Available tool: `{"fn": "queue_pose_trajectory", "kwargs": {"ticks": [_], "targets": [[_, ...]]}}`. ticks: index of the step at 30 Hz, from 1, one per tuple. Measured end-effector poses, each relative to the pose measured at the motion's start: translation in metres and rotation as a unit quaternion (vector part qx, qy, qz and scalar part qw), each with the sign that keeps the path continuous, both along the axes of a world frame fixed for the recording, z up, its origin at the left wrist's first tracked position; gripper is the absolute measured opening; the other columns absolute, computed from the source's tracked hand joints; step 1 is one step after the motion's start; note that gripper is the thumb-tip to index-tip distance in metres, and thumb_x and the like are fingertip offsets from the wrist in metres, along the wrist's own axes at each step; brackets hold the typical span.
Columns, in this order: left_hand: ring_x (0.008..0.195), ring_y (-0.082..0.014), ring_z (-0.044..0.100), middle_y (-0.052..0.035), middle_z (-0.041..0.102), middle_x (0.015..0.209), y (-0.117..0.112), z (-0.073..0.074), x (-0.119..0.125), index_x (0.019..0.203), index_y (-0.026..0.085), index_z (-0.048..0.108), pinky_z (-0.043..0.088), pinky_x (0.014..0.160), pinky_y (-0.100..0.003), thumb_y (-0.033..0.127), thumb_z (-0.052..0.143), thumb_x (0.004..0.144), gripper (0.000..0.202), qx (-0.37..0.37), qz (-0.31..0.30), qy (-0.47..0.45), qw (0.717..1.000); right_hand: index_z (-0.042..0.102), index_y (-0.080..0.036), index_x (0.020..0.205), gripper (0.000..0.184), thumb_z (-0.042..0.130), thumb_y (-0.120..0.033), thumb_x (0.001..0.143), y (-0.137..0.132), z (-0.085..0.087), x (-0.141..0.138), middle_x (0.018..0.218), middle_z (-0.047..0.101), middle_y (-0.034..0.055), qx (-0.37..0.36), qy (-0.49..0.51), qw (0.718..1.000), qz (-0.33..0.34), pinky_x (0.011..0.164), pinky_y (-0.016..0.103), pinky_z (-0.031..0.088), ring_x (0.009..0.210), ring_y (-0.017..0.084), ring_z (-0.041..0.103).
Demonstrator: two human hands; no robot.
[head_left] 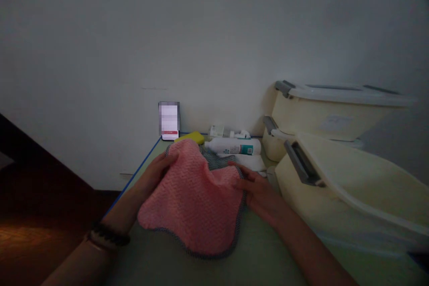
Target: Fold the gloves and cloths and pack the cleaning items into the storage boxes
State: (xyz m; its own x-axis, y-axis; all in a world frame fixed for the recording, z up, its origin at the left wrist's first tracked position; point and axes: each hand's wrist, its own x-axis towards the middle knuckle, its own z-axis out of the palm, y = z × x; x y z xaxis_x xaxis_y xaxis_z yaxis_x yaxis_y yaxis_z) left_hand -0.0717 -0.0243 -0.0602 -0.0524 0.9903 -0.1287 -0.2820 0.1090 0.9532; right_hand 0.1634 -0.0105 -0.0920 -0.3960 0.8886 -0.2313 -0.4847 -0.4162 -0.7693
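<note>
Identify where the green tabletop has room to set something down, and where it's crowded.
Bare patches: near tabletop, between the pink cloth and the picture's bottom edge; between the cloth and right forearm. Crowded: the back, with phone, yellow item and lying white bottle by the wall; the right, with cream bins. The cloth hides some surface.
</note>
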Motion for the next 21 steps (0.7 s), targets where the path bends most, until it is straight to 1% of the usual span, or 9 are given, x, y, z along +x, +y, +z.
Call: {"fn": "queue_pose_trajectory", "kwargs": {"ticks": [3,5,6,8,10,12,15,18,21], "targets": [[0.097,-0.0267,0.064,-0.0069,0.071,0.102,-0.005,0.001,-0.002,0.103,0.017,0.065,0.047,0.089,-0.035,0.024,0.071,0.068,0.036,0.036,-0.017,-0.033,0.999,0.061,-0.028,0.112,0.06,0.077,-0.013,0.056,0.0,0.003,0.0,0.117,0.064,-0.0005,0.024,0.028,0.998,-0.05,0.081,0.029,0.049,0.097,0.017,0.062],[0.097,-0.0272,0.064,-0.0049,0.072,0.099,-0.008,0.004,-0.001,0.101,0.018,0.066,0.048,0.089,-0.036,0.02,0.072,0.064,0.037,0.04,-0.004,-0.052,0.998,0.051,-0.037,0.124,0.075,0.077,-0.013,0.057,-0.002,0.006,-0.001,0.131,0.055,-0.005,0.037,0.034,0.995,-0.085,0.086,0.03,0.048,0.11,0.018,0.057],[0.096,-0.0275,0.065,-0.0047,0.072,0.097,-0.01,0.005,0.0,0.097,0.018,0.066,0.048,0.089,-0.036,0.019,0.072,0.063,0.035,0.037,0.002,-0.062,0.997,0.048,-0.039,0.127,0.079,0.076,-0.014,0.058,-0.003,0.007,-0.001,0.134,0.053,-0.0062,0.038,0.032,0.994,-0.096,0.087,0.032,0.048,0.112,0.019,0.056],[0.097,-0.0281,0.064,-0.0049,0.073,0.094,-0.012,0.007,0.003,0.094,0.017,0.067,0.048,0.09,-0.037,0.018,0.072,0.062,0.032,0.029,0.003,-0.085,0.996,0.054,-0.034,0.123,0.069,0.075,-0.017,0.06,-0.005,0.01,-0.002,0.129,0.058,-0.0031,0.027,0.028,0.995,-0.095,0.088,0.034,0.048,0.11,0.021,0.058],[0.098,-0.0281,0.064,-0.0041,0.072,0.095,-0.013,0.008,0.006,0.095,0.018,0.066,0.049,0.089,-0.036,0.016,0.071,0.062,0.033,0.021,0.004,-0.1,0.995,0.066,-0.023,0.104,0.044,0.076,-0.024,0.061,-0.006,0.01,-0.002,0.112,0.068,0.0026,0.0,0.024,0.997,-0.074,0.087,0.035,0.048,0.103,0.023,0.062],[0.097,-0.0265,0.064,-0.0027,0.072,0.096,-0.013,0.008,0.009,0.099,0.019,0.065,0.05,0.087,-0.034,0.013,0.07,0.063,0.037,0.015,0.007,-0.108,0.994,0.07,-0.019,0.084,0.028,0.077,-0.032,0.06,-0.006,0.008,-0.002,0.092,0.073,0.0053,-0.031,0.022,0.998,-0.057,0.082,0.036,0.049,0.092,0.024,0.065],[0.089,-0.0226,0.066,-0.0016,0.072,0.091,-0.012,0.008,0.011,0.096,0.019,0.066,0.052,0.081,-0.03,0.011,0.069,0.063,0.034,0.009,0.017,-0.113,0.993,0.07,-0.019,0.075,0.027,0.08,-0.036,0.056,-0.009,0.006,-0.003,0.077,0.072,0.0045,-0.026,0.02,0.999,-0.03,0.073,0.036,0.05,0.079,0.023,0.066],[0.08,-0.021,0.067,-0.0018,0.073,0.086,-0.012,0.006,0.01,0.093,0.018,0.068,0.053,0.075,-0.029,0.01,0.069,0.061,0.033,0.002,0.013,-0.115,0.993,0.07,-0.021,0.087,0.035,0.082,-0.028,0.055,-0.012,0.008,-0.002,0.082,0.073,0.0039,0.028,0.009,0.999,0.024,0.073,0.037,0.05,0.08,0.023,0.067],[0.074,-0.0191,0.067,-0.0016,0.073,0.081,-0.013,0.005,0.006,0.089,0.017,0.069,0.053,0.069,-0.026,0.01,0.071,0.06,0.03,0.018,-0.034,-0.109,0.993,0.068,-0.022,0.098,0.044,0.08,-0.023,0.056,-0.014,0.01,0.0,0.093,0.072,0.0038,0.052,-0.015,0.996,0.064,0.077,0.037,0.05,0.089,0.023,0.066]]}}
